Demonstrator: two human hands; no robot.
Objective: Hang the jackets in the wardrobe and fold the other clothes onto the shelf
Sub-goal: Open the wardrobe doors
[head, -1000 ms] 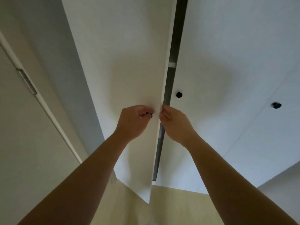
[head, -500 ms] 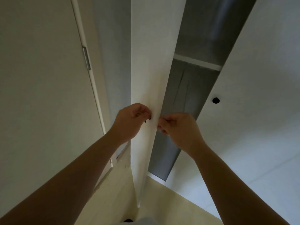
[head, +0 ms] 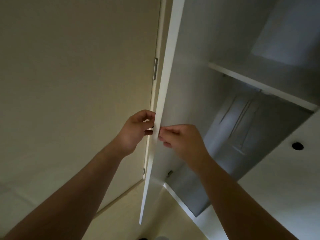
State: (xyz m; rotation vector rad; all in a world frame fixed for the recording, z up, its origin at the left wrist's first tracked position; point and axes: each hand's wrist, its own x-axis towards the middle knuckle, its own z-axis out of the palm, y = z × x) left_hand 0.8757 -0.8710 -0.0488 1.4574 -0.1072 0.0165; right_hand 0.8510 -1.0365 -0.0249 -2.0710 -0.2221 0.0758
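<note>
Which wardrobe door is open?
The left door, swung out edge-on, gripped by the left hand and right hand; the right door, with the black knob, is closed.

Dim, soft shadows, wide-angle bending, slight motion blur

Door swings wide: we have pulled the door [head: 164, 84] from barely ajar a second ago to fully open, edge-on to us. Our left hand [head: 134, 131] has slipped behind its outer face, our right hand [head: 183, 141] onto its inner side. The wardrobe [head: 233, 40] interior and shelf [head: 259, 84] have come into full view.
</note>
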